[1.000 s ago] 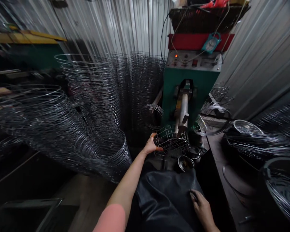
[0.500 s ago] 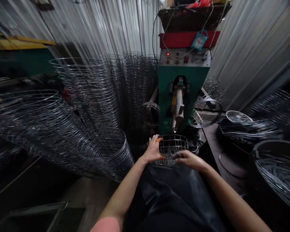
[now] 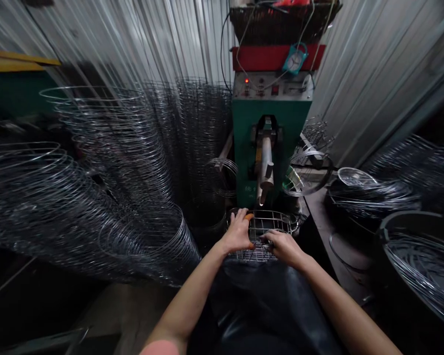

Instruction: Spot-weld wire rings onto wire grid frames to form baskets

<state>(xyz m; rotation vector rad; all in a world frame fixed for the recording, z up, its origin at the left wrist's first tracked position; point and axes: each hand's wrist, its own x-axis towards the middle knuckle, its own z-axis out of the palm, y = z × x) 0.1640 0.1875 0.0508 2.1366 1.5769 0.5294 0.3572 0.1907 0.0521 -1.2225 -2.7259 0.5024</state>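
Note:
Both my hands hold a rectangular wire basket of welded steel rods, low in front of my lap. My left hand grips its left side, where a small orange piece shows by the fingers; I cannot tell what that piece is. My right hand lies over the wires at the near right. Just beyond the basket stands the welding arm of a green machine. A black apron covers my lap.
Tall stacks of wire hoops fill the left side against a corrugated metal wall. To the right, a black tub holds wire rings, and more wire lies on a dark bench. A control panel tops the machine.
My right hand has risen from the apron onto the basket, so both hands now hold it. The basket has come down and toward me, away from the machine's arm, and turned flatter.

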